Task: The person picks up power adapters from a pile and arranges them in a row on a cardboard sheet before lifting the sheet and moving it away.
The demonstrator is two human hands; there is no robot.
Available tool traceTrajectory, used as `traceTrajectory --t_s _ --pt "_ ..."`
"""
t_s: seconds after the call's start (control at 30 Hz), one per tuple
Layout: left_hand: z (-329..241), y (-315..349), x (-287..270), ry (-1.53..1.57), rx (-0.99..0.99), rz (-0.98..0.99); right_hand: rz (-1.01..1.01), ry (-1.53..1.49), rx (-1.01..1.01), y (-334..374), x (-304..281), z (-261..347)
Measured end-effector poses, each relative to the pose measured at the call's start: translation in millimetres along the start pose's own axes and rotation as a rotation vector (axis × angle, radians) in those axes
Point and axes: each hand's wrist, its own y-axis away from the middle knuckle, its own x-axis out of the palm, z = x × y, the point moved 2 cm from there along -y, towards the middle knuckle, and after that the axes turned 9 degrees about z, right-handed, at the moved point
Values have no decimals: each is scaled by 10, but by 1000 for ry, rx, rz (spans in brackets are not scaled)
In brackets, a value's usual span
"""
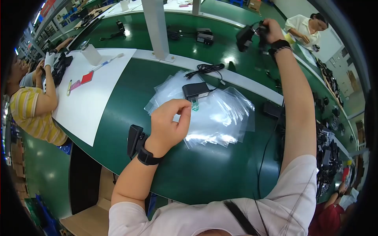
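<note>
My right hand (pixel 272 32) is raised at the upper right, its fingers wrapped round a black power adapter (pixel 245 38) with its cord. My left hand (pixel 170 122) hovers over the left part of a fanned pile of clear plastic bags (pixel 224 118). Its fingers are curled in with the thumb close to them; whatever they may pinch is hidden. Just beyond those fingertips, another black power adapter (pixel 196 90) rests on the bags. The coiled black cord (pixel 204 70) of that adapter reaches past the bags' far edge.
A grey post (pixel 155 29) rises from the bench's far rail. Beyond it, more adapters (pixel 204 36) lie on a green belt. At left, a white sheet (pixel 98 106) carries a bottle (pixel 90 54), a brush (pixel 106 62) and a red card (pixel 87 77). Co-workers sit left and far right.
</note>
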Motion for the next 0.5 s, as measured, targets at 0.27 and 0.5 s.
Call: traceTrajectory --t_s 0.27,0.5 --pt "-32 149 448 708 -490 206 714 -314 143 1784 163 1282" --pt "-129 151 393 675 -417 274 256 175 174 3103 -190 2127"
